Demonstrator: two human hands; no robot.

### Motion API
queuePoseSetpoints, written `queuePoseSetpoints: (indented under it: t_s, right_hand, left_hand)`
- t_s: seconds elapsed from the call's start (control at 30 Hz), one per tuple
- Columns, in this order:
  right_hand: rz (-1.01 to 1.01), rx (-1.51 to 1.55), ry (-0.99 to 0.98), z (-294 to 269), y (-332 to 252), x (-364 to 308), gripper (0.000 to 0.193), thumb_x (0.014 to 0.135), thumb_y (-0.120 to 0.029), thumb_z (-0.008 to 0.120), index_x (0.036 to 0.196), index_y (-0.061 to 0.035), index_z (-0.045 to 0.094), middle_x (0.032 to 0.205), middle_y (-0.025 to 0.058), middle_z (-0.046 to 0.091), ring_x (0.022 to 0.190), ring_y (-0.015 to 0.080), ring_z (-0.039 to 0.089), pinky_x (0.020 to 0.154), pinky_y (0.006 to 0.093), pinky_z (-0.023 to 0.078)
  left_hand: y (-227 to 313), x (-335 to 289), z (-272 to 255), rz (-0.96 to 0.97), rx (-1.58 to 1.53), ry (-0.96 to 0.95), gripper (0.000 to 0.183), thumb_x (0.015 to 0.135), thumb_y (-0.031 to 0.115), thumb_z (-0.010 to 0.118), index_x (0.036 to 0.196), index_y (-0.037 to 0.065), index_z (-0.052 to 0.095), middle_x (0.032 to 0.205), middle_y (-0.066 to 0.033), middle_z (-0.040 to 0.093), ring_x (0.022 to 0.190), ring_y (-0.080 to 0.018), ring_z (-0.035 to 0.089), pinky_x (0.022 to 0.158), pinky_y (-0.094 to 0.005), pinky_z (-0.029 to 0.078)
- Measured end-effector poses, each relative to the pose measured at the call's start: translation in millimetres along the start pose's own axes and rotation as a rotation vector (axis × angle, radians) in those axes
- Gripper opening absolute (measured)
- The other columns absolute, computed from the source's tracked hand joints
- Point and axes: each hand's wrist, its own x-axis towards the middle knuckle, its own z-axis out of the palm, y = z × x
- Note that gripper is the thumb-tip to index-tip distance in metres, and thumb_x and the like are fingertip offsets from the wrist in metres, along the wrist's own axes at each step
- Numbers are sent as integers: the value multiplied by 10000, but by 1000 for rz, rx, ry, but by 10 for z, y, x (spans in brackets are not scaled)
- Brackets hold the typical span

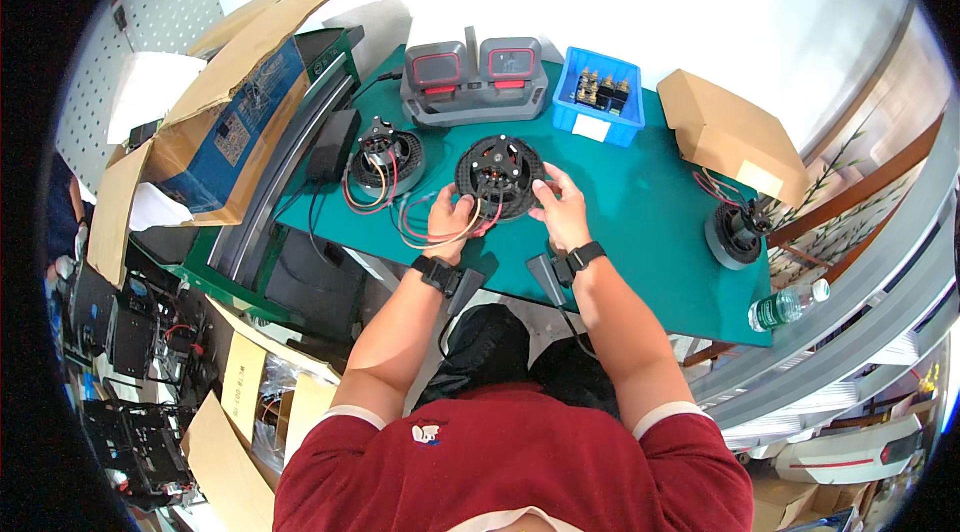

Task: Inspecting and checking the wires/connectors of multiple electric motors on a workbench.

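Observation:
A round black wheel-like motor unit (497, 172) with a three-armed hub faces up between my hands, above the green table near its front edge. My left hand (452, 224) holds its lower left side, fingers closed by the pink and red wires (438, 240) that loop out of it. My right hand (562, 209) grips its right rim, thumb on the near side. A similar wheel unit (398, 164) with red and pink wires lies just left, and another (735, 232) stands at the table's right end. Each wrist wears a black strap with a grey device.
On the green table (620, 277) stand a grey two-bay charger (475, 87), a blue bin (612, 132) of brass-coloured parts, a black power brick (332, 146), a cardboard box (735, 127) and a bottle (790, 306). A large open carton (235, 127) sits left.

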Motion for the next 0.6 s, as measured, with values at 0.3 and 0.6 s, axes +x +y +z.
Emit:
queuePoseSetpoints:
  t_s: [0.3,0.6]
  right_hand:
    - [-93,215,-175,-580,-208,-507,601,906,-249,462,1392,-94,145,1251,116,422,975,154,501,669,280,500]
    - [-676,-582,-8,-1085,-96,-681,616,890,-230,441,1381,-35,124,1313,199,364,955,223,520,754,327,473]
  left_hand:
    - [163,-388,503,126,-178,-251,381,858,32,433,1227,-10,351,735,-52,541,521,-103,542,452,-221,462]
    - [-80,-381,670,223,-78,-453,493,856,48,484,1316,19,309,808,-21,485,634,-64,502,533,-201,492]
